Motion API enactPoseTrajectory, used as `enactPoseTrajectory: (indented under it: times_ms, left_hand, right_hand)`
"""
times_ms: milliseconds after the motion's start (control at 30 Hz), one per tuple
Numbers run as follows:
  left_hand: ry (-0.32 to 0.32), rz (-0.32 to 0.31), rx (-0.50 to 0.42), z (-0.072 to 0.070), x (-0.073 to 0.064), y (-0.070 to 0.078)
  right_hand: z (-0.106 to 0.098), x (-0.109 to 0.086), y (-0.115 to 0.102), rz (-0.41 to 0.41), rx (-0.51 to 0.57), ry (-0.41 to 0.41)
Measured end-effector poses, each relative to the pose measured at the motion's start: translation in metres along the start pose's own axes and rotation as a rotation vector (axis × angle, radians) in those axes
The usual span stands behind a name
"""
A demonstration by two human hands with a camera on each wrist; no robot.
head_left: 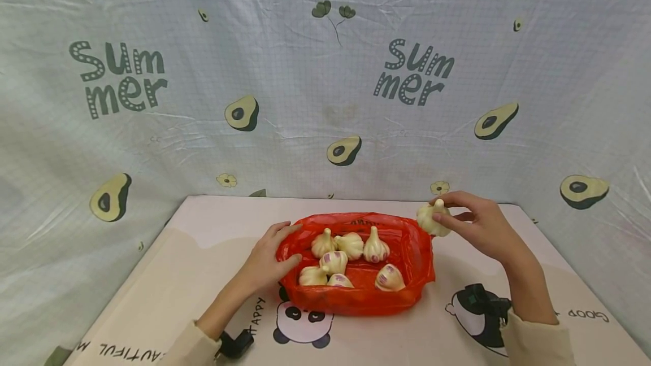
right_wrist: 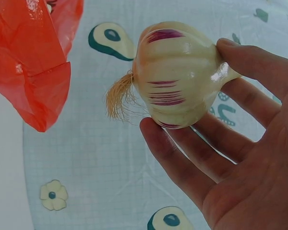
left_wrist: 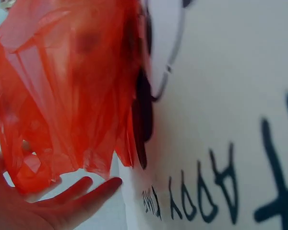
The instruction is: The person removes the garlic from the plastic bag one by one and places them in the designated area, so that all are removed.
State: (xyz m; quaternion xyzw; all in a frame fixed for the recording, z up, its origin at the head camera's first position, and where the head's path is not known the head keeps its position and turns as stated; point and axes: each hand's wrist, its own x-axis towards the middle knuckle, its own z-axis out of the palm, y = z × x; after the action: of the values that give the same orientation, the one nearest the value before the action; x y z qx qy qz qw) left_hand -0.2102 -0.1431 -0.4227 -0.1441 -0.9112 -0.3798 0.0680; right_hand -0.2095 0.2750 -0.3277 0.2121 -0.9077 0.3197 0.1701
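Pinching in the right grip (head_left: 485, 225) a glossy, ribbed garlic bulb (head_left: 427, 221), purple-streaked, with a thready root tuft (right_wrist: 119, 98). In head view, pointing stem-up, long axis near upright, just beyond the far right corner of a thin, crinkled red plastic bag (head_left: 356, 301). Left grip (head_left: 267, 258) spread against its left side; inside, seven rounded bulbs (head_left: 349, 245) visible.

A plain beige fabric left sleeve (head_left: 192, 348) showed near seven o'clock, a matching plain beige right sleeve (head_left: 538, 342) near four. A small blocky black device (head_left: 238, 344) sat at the left sleeve's three o'clock, another angular black device (head_left: 500, 305) at the right's ten.
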Motion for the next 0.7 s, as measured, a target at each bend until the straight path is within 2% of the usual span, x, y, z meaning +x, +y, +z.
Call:
enactPoseTrajectory:
  times_ms: [267, 700]
  left_hand:
    - [-0.083, -0.038, 0.004, 0.0015, 0.0011, 0.0002]
    - [-0.071, -0.036, 0.021, 0.0034, 0.0004, -0.0014]
  right_hand:
    - [0.0011, -0.0018, 0.0007, 0.015, -0.008, -0.002]
    - [0.0006, 0.0005, 0.0016, 0.023, -0.024, -0.007]
